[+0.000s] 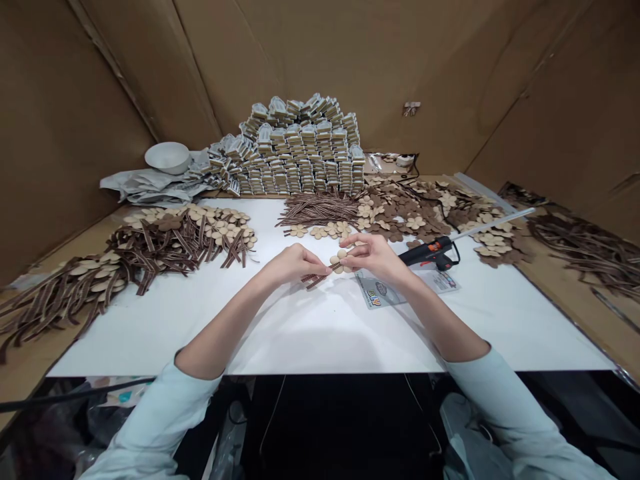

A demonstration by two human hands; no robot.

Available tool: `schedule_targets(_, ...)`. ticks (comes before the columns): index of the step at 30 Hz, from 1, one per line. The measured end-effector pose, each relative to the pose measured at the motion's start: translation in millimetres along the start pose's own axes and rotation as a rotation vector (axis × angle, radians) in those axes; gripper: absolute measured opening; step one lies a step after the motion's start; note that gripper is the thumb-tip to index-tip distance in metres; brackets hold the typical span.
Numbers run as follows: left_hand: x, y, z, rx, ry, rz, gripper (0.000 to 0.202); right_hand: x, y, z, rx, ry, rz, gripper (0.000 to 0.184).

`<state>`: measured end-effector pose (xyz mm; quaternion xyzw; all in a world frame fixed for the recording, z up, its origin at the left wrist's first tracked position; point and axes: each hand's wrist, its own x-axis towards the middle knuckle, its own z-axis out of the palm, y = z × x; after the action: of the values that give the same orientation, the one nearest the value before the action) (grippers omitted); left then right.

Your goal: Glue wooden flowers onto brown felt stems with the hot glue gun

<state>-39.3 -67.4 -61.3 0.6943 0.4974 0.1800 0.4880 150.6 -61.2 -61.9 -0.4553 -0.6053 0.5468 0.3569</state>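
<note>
Over the middle of the white board, both my hands meet at one small piece. My left hand [295, 265] is closed in a pinch on a brown striped ribbon [316, 280], whose ends hang below the fingers. My right hand [374, 257] pinches a cream flower cutout [339, 261] that touches the ribbon's end. Whether the two are joined cannot be seen. Just right of my right hand lies a black and orange glue gun [434, 250] with a long pale glue stick. A printed plastic packet [383, 291] sits under my right wrist.
Behind my hands lie a bundle of ribbons [320, 209] and a heap of brown and cream flowers [400, 210]. Flowers with ribbons [175, 243] pile at left. Stacked small pieces [305, 150] rise at the back, near a white bowl [168, 158]. Cardboard walls [320, 53] enclose the table.
</note>
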Motion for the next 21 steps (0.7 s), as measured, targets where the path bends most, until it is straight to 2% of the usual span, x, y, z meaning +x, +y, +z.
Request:
schedule_targets(4,0.6,-0.5,-1.4,0.011,0.019,0.000,0.029,0.3,-0.5,-0.6,0.008,0.001,0.018,0.030)
schedule_targets(10,1.5,0.3,-1.3,-0.144,0.044,-0.092,0.020,-1.5,-3.3,0.0,0.006,0.011,0.044,0.032)
schedule_targets(21,1.1,3.6,-0.6,-0.161,0.094,-0.126,0.017,-1.0,2.4,-1.9,0.017,-0.003,0.007,0.033)
